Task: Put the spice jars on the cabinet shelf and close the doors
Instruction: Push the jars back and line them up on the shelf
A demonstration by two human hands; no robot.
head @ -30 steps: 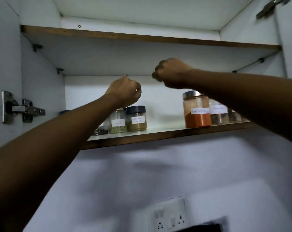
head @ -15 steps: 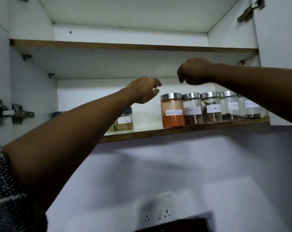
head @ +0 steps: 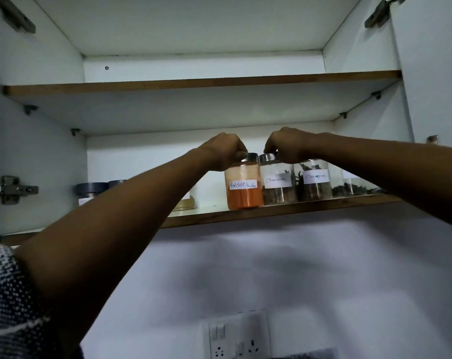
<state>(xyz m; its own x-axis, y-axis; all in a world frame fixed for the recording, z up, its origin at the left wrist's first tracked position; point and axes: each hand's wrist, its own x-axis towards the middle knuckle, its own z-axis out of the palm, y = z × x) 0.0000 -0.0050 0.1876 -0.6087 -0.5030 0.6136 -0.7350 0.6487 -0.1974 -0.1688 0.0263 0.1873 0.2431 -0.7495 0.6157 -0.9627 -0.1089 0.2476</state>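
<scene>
Left grip [head: 226, 151] pinches the lid of the red chilli powder jar [head: 243, 186]; right grip [head: 288, 145] pinches the lid of the cinnamon jar [head: 278, 183] just beside it. Both jars stand upright at the front of the lower shelf [head: 284, 210], w/ more jars [head: 316, 182] to the right; cabinet doors open.

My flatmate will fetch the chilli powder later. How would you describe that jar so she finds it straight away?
Look on the lower shelf of the open wall cabinet. In the row of silver-lidded jars, take the red chilli powder jar at the left end: only it holds bright orange powder.
</scene>
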